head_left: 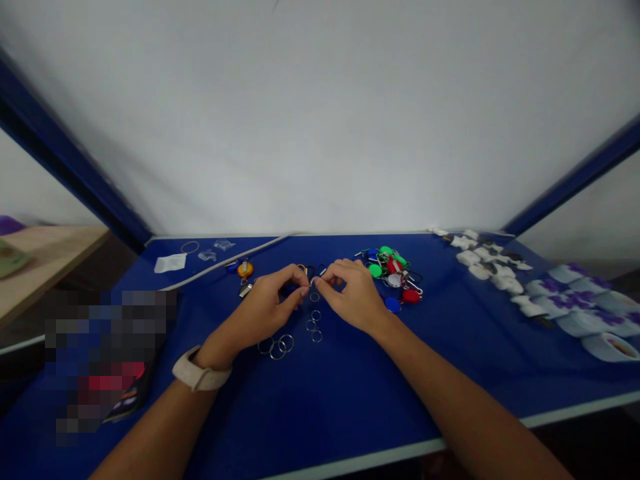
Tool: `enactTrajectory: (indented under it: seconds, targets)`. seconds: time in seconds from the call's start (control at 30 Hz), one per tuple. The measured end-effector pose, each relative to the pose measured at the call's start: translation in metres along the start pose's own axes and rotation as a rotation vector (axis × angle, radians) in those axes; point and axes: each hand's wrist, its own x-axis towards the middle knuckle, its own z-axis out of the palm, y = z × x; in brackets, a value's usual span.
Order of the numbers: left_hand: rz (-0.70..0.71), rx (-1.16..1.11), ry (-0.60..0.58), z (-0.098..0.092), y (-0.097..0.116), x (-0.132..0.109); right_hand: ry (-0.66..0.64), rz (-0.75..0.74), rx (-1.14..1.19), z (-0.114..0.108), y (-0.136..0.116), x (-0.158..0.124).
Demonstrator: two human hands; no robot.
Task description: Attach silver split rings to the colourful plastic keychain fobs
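Near the middle of the blue table, my left hand (274,298) and my right hand (350,290) meet at the fingertips. Both are pinched closed on something small that I cannot make out. Just below the fingertips lie several small metal rings (315,315). Larger metal rings (278,349) rest under my left wrist. An orange reel (245,269) with a metal clip lies left of my left hand. To the right of my right hand is a pile of reels in green, red, blue and white, among them a red reel (411,296).
White bow-shaped pieces (479,271) and white rolls with purple decoration (575,322) cover the right side of the table (350,400). A white cord (230,260), a paper slip (171,263) and a rubber band lie at the back left. A blurred-out object sits front left.
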Motion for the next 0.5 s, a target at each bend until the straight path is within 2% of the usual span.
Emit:
enactTrajectory:
  seconds: [0.13, 0.37, 0.5]
  targets:
    - [0.004, 0.021, 0.009, -0.0009, 0.0020, 0.0002, -0.012, -0.021, 0.015, -0.0003, 0.0008, 0.0000]
    - [0.003, 0.047, 0.036, -0.0015, 0.0019, 0.0008, -0.035, -0.182, -0.069, 0.0018, 0.0020, -0.0045]
    - [-0.004, 0.040, 0.034, -0.0017, 0.0024, 0.0010, -0.039, -0.170, -0.058, 0.0019, 0.0004, -0.0049]
